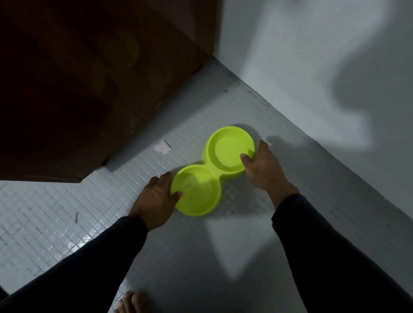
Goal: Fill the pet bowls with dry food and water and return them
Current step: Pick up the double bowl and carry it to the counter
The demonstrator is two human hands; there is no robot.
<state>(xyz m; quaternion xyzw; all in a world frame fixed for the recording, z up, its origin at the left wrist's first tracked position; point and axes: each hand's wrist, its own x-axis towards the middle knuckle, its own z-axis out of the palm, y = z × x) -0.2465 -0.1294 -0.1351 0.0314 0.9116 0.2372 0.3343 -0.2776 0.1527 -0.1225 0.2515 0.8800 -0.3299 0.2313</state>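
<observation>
Likely both hands, L (156,197) & R (264,165), pinched the lime-green plastic double pet bowl (211,170) by its rims w/ thumbs inside; uneven lift could've tipped it.

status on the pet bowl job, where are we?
Done: nothing visible; both wells of the green double bowl show no kibble, and water cannot be told. In hand: left hand and right hand each grip a rim, thumbs inside, bowl by the tiled floor. Left: filling with food and water, then returning.
</observation>
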